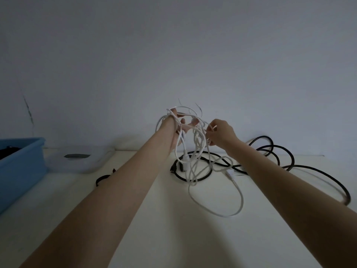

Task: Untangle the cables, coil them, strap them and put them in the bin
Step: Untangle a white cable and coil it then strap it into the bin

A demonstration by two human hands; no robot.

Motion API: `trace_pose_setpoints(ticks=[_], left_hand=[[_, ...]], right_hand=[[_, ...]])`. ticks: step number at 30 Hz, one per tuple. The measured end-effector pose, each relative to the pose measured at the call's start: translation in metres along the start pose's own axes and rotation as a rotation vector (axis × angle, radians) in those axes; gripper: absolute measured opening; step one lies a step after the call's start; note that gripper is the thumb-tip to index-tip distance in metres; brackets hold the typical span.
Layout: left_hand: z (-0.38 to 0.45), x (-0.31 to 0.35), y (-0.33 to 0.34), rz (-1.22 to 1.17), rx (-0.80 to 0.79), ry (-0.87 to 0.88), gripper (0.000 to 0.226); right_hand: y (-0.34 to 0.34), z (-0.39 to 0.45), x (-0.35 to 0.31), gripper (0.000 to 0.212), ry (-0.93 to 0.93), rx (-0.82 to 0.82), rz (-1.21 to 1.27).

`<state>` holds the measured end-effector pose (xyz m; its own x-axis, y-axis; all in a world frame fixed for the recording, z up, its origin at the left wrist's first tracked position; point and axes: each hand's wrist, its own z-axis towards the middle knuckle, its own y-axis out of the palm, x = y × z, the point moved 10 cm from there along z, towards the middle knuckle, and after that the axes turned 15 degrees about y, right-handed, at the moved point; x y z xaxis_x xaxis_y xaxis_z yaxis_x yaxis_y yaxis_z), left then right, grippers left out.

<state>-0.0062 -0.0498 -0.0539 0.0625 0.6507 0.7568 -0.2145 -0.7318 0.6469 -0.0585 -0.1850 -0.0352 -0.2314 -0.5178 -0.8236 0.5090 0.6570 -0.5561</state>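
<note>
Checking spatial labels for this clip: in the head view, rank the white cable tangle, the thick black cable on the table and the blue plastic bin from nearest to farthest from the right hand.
1. White cable tangle: pinched by the right hand.
2. Thick black cable: on the table, just below and right.
3. Blue plastic bin: far left edge.

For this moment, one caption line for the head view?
Both hands, left and right, lift tangled white cable above black cable.
</note>
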Motion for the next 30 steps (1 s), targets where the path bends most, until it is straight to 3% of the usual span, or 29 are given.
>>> trace_pose_setpoints(ticks=[3, 6, 10, 16, 20, 24, 30], left_hand=[[0.006, 0.000, 0.000, 0.002, -0.020, -0.041, 0.036], [0.017, 0.007, -0.013, 0.005, -0.027, -0.027, 0.042], [0.019, 0.004, -0.018, 0.133, -0.039, -0.041, 0.040], [0.008, -0.012, -0.012, 0.310, -0.110, -0.055, 0.018], [0.000, -0.027, -0.013, 0.406, -0.177, -0.126, 0.028], [-0.002, -0.023, -0.016, 0.432, -0.231, -0.131, 0.031], [-0.014, -0.022, 0.006, 0.516, -0.442, -0.083, 0.011]], right_hand=[[0.014, 0.003, 0.019, 0.012, 0.092, -0.118, -0.135], [-0.004, 0.010, 0.026, 0.019, 0.061, -0.060, -0.294], [-0.034, 0.017, 0.021, 0.018, -0.012, 0.038, -0.333], [-0.040, 0.014, 0.016, 0.031, -0.085, -0.006, -0.007], [-0.036, 0.014, 0.021, 0.039, -0.032, -0.005, 0.243], [-0.032, 0.006, 0.011, 0.040, -0.033, -0.161, 0.620], [-0.005, -0.009, -0.005, 0.036, -0.079, -0.454, 0.590]])
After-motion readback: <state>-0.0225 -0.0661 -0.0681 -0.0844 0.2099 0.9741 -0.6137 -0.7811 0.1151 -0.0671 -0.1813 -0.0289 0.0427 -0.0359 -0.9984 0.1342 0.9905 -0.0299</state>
